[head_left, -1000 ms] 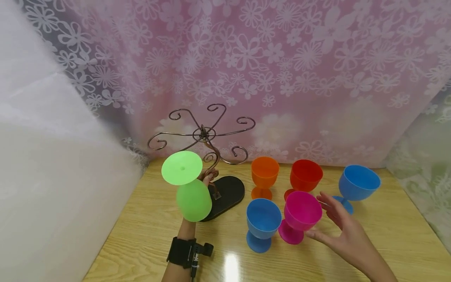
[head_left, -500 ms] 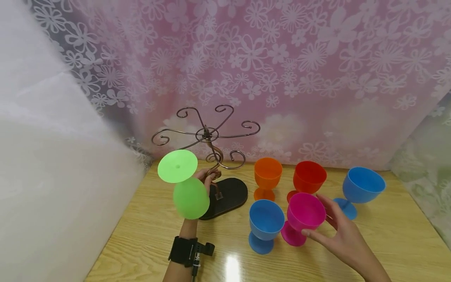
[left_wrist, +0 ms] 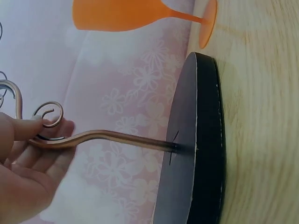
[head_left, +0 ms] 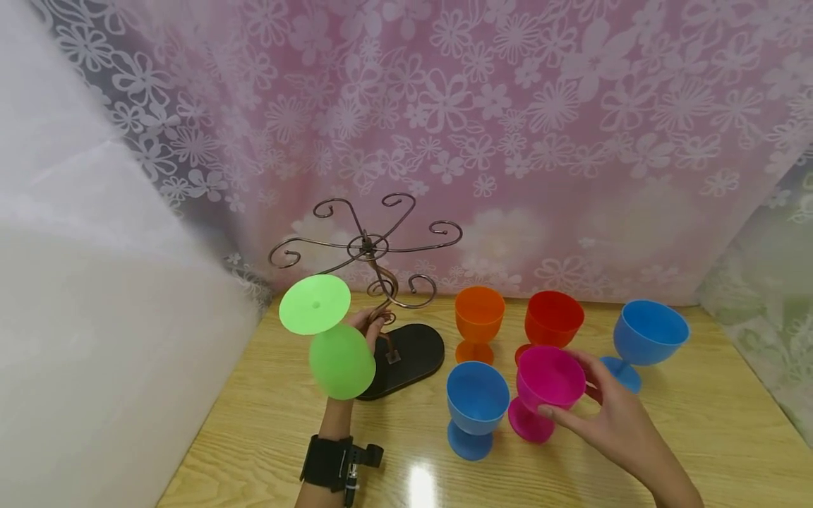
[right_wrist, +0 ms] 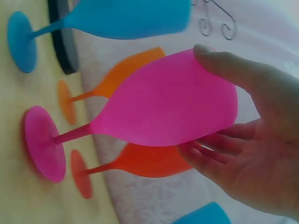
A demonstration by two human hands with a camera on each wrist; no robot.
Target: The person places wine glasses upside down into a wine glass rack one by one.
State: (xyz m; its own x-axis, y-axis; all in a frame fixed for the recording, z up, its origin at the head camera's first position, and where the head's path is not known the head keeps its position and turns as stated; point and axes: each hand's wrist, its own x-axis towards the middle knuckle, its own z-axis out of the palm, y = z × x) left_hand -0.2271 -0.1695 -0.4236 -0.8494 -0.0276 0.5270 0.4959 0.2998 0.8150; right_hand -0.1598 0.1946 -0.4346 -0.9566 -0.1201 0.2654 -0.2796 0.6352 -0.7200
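Observation:
My right hand (head_left: 612,416) holds a pink plastic goblet (head_left: 551,377) by its bowl. In the right wrist view, the thumb lies at the rim and the fingers curl under the far side of the pink goblet (right_wrist: 163,105), whose foot is at the tabletop. A bronze wire glass rack (head_left: 368,247) with curled arms stands at the left on a black base (head_left: 419,349). My left hand (left_wrist: 28,172) grips its bent stem (left_wrist: 117,136) beside a small spiral. A green goblet (head_left: 343,361) hangs upside down from the rack, hiding part of the left hand in the head view.
A blue goblet (head_left: 478,398) stands upright left of the pink one. Behind are an orange goblet (head_left: 479,321) and a red goblet (head_left: 552,321). Another blue goblet (head_left: 649,335) stands at the far right. A pink floral curtain (head_left: 508,176) hangs behind the wooden table (head_left: 254,423).
My right hand has moved left onto the pink goblet and its fingers have closed on the bowl. The rack's arms and green goblet have shifted slightly left; my left hand keeps its grip.

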